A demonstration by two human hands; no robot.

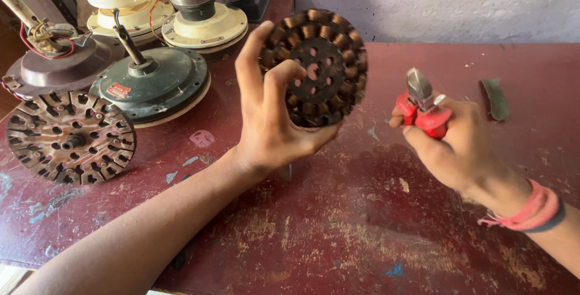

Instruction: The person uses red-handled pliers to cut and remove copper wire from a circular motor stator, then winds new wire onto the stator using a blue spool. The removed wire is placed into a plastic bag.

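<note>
Nearest the camera: worn maroon counter [338, 240], paint scraped and flecked, both forearms coming in over it.

Right hand [453, 147] has its fingers wrapped tight round the red handles of a pair of cutting pliers [423, 105]. The steel nose points up and slightly left; whether the jaws meet I can't tell from here. Pink and dark bands on that wrist.

Left hand [272, 114] holds a fan stator [317, 68] clear of the counter, disc tipped up on edge so its flat face looks at the wearer. Thumb and fingers are spread and clamped across the lower-left of the rim; the copper windings around the ring and the perforated centre plate are exposed on the upper right.

Key relation: stator sits just left of and slightly above the plier nose, near but not touching, a gap of bare counter between them. The nose lines up roughly with the disc's right edge. The right hand is the free mover; the left is only fixturing.

Further back left: a second, bare laminated stator core [71, 137] lies flat, then a dark green fan motor housing [154, 83] with its shaft up. A small dark scrap [495, 99] lies far right.
</note>
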